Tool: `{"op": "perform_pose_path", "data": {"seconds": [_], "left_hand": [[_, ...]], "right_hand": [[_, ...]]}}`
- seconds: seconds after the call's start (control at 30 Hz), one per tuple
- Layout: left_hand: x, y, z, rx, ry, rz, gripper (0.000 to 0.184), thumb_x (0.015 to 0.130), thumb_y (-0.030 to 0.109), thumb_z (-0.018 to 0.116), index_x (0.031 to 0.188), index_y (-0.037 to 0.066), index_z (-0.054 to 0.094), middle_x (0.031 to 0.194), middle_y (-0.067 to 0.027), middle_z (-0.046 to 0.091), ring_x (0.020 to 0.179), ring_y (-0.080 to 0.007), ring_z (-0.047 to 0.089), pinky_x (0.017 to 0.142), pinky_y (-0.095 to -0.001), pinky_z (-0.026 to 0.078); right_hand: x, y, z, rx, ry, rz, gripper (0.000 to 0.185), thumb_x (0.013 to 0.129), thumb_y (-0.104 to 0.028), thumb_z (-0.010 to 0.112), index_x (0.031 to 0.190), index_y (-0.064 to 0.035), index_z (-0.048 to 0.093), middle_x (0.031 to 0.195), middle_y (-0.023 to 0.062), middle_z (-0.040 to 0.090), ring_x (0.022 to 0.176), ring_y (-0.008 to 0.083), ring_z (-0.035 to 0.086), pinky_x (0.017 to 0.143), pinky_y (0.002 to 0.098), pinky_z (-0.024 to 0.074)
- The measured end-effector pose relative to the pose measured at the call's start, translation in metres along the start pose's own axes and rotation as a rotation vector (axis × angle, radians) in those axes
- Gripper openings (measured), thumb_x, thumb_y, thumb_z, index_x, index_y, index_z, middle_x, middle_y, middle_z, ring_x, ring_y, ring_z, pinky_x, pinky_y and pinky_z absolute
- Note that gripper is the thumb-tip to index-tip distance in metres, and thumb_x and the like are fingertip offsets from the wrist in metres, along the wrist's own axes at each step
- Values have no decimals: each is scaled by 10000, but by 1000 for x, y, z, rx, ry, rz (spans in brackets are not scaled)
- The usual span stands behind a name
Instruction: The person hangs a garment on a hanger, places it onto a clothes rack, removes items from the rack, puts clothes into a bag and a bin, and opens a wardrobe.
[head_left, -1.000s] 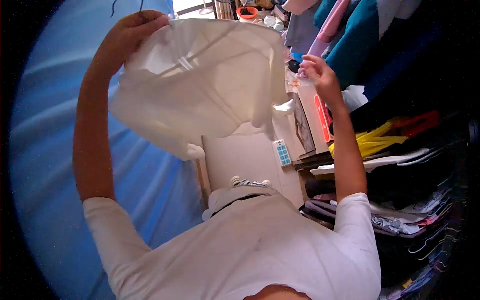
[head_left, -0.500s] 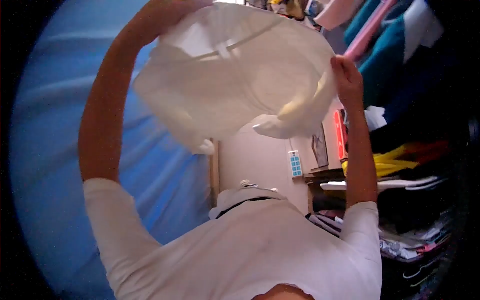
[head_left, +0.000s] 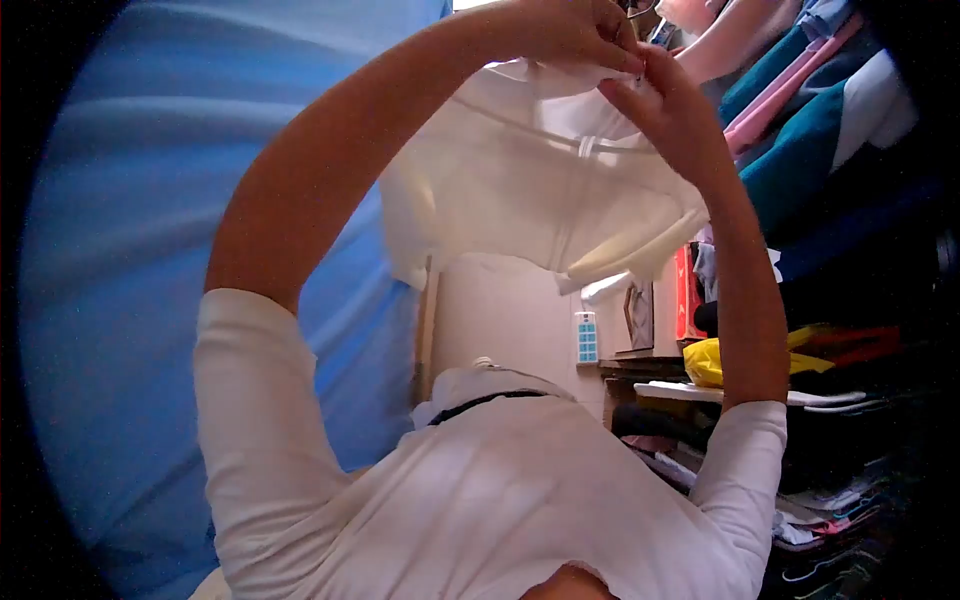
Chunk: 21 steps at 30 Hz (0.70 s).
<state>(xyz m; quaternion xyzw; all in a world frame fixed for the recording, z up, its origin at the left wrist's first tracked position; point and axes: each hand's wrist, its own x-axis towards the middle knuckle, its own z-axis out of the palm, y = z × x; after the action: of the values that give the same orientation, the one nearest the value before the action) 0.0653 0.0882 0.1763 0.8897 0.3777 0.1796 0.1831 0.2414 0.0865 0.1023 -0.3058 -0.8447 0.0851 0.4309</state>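
A thin white garment [head_left: 510, 190] hangs in front of me, held up by its upper edge. A seam line and a narrow white strip run across its see-through cloth. High in the view, my left hand [head_left: 565, 35] is closed, its fingertips pinched at the garment's top edge. Right beside it, my right hand [head_left: 665, 100] pinches the same edge, thumb and fingers closed. The fingertips of both hands meet or nearly touch. Which kind of garment it is, I cannot tell.
A blue curtain-like cloth [head_left: 150, 250] covers the left side. Clothes [head_left: 790, 150] hang at the upper right. Below them are a red box [head_left: 687, 295], a yellow bag [head_left: 704, 362] and a white hanger [head_left: 675, 392]. A power strip [head_left: 586, 338] with blue sockets lies beyond the garment.
My left hand has moved right, over to my right hand, which has risen slightly. Held wide before, the garment's upper edge is now gathered between both hands, and the cloth has shifted right.
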Motion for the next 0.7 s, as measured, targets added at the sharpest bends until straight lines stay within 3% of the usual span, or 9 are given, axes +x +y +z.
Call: {"op": "perform_pose_path", "data": {"seconds": [0.1,0.23,0.3,0.37,0.4,0.43,0.5,0.6,0.7], "left_hand": [[2,-11,9,-59,149,53,327,784,330,601,856,11,600,718,-83,591,677,-130,533,606,-292,438],[-10,-7,5,-23,200,23,309,790,313,599,802,5,568,696,-77,562,657,-123,517,600,-286,433],[-17,-5,1,-228,181,-57,285,800,273,595,805,-7,542,735,-70,560,671,-132,516,610,-283,430],[-13,-42,-6,267,246,156,236,803,229,597,824,2,537,759,-61,556,702,-134,521,632,-281,432],[-19,-36,-8,256,246,180,236,803,229,597,824,2,537,759,-61,556,702,-134,521,632,-281,432],[-28,-30,-8,24,311,47,216,800,215,600,819,8,537,768,-56,556,716,-134,524,645,-282,436],[-35,-28,-10,-215,365,-76,197,796,200,604,814,15,538,777,-51,555,730,-134,527,657,-282,439],[-30,-30,-7,-155,378,-62,166,798,170,600,811,19,532,773,-53,553,742,-136,533,680,-282,445],[-28,-36,-6,-341,332,-1,156,812,150,586,810,5,528,748,-70,548,728,-138,531,687,-280,449]], "right_hand": [[11,-4,-17,13,-202,146,434,816,-323,577,1146,-64,467,975,123,590,897,226,586,796,292,463],[15,-3,-36,-10,-335,107,398,836,-311,548,1158,-91,467,942,127,592,868,212,593,780,313,485],[11,9,-54,-35,-385,119,373,844,-309,532,1147,-100,477,954,130,589,881,209,589,786,340,488],[-2,32,-71,-36,-399,68,404,775,-313,632,1060,-53,514,928,123,600,853,205,587,766,321,459],[-13,45,-74,-60,-335,21,393,778,-316,632,1050,-51,526,917,109,598,838,168,571,765,294,449],[-25,54,-83,-88,-404,122,383,810,-302,591,1101,-70,503,1003,103,567,952,216,547,840,345,449],[-44,57,-86,1,-419,200,333,818,-274,584,1048,-39,531,950,103,580,898,193,561,825,307,451],[-72,71,-77,145,-311,327,242,817,-229,596,784,4,538,638,14,492,605,76,422,575,228,396],[-79,69,-71,156,-317,454,243,825,-231,585,780,3,540,621,22,498,578,87,416,546,239,395]]}}
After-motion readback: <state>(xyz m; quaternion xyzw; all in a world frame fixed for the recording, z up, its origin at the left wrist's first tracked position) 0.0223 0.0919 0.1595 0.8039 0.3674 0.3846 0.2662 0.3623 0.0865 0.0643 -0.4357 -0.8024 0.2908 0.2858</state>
